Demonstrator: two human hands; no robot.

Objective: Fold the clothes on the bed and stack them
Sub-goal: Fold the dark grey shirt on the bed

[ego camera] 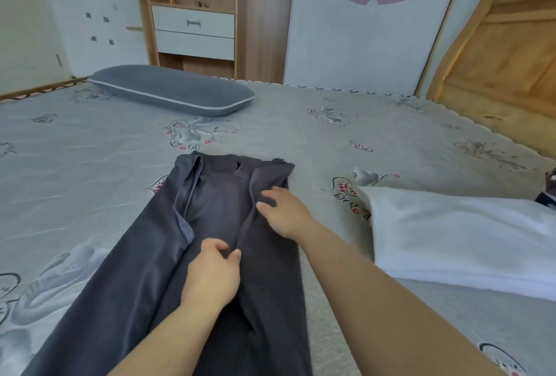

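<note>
Trousers (210, 225), dark grey, spread lengthwise on bed (331, 141), waistband far end. Fabric thin, limp, light; likely slides and creases easily. Left hand (212, 273) grip pinching centre fold; right hand (282, 210) fingers straight, pressing right flap. Best hold: folded edges, waistband corners.

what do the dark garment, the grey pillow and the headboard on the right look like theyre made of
Dark garment: seemingly a thin, smooth knit or synthetic fabric; it shows a faint sheen and soft folds. Grey pillow: matte, finely textured fabric cover with pale piping. Headboard: light wood, with visible grain and knots, probably varnished.
</note>
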